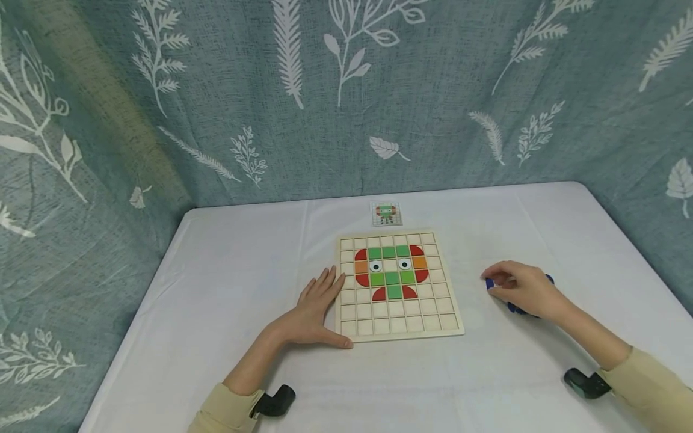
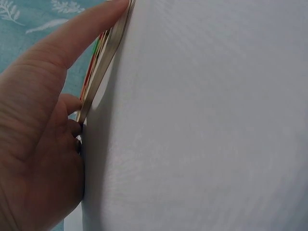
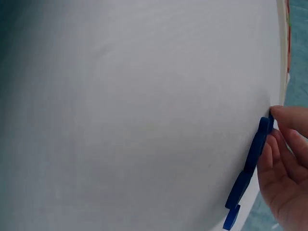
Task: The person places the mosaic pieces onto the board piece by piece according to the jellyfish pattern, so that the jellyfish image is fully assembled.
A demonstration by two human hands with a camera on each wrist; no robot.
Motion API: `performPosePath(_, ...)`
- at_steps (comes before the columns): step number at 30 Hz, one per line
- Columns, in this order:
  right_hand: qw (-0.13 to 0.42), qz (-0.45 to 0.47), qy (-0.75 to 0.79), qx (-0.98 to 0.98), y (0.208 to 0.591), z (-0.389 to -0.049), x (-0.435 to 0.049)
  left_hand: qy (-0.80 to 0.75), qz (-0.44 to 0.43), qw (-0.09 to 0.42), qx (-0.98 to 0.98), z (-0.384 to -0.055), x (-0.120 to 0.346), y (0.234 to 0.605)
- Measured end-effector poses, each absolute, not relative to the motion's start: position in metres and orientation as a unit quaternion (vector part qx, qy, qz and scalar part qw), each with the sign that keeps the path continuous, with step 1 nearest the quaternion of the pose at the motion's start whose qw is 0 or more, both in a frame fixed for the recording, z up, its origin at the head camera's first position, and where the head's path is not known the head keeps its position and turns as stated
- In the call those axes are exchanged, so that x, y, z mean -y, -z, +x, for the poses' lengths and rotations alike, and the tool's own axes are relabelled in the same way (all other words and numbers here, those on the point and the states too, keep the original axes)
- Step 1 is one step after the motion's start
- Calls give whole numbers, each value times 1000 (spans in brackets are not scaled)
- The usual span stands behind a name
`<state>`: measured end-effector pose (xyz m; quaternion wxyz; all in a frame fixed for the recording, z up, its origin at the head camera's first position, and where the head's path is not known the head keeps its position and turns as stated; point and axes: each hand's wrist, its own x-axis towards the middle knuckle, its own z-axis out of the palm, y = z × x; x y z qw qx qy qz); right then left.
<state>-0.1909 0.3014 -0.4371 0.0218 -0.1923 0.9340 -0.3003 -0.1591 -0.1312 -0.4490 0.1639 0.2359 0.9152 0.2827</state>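
Grid board [image 1: 397, 309], just one, lies flat on the counter [image 1: 216, 270], between my two hands. Nearest me are two sleeves [image 1: 652, 385]. My left grip [image 1: 311, 316] is relaxed, grasping nothing, its fingers spread along the board's left edge and its thumb at the near corner. My right grip [image 1: 527, 291], well to the right, pinches one blue piece [image 1: 489, 284]. I make out at least three more blue pieces [image 3: 254, 151] lying by that hand; overlap denies me an exact count.

On the board, the two nearest rows are bare. Farther up I count six red pieces [image 1: 380, 294], seven green pieces [image 1: 394, 292], two eye tiles [image 1: 376, 266] and two orange pieces [image 1: 419, 263]. Beyond stands one pattern card [image 1: 387, 214] with a similar figure, plus lower parts too small to read. I judge the upper part done and the lower part left; no blue sits on the board yet.
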Motion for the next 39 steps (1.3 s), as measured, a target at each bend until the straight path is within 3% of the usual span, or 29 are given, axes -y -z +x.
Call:
performPosePath(13, 15, -205, 326, -923, 443, -190, -292, -278, 235, 164, -917, -160, 130, 449)
performPosePath(26, 96, -322, 397, -854, 440, -182, -216, -282, 239, 160, -915, -159, 132, 451)
performPosePath(39, 97, -364, 357, -855, 438, -184, -184, -281, 239, 158, -916, -159, 132, 451)
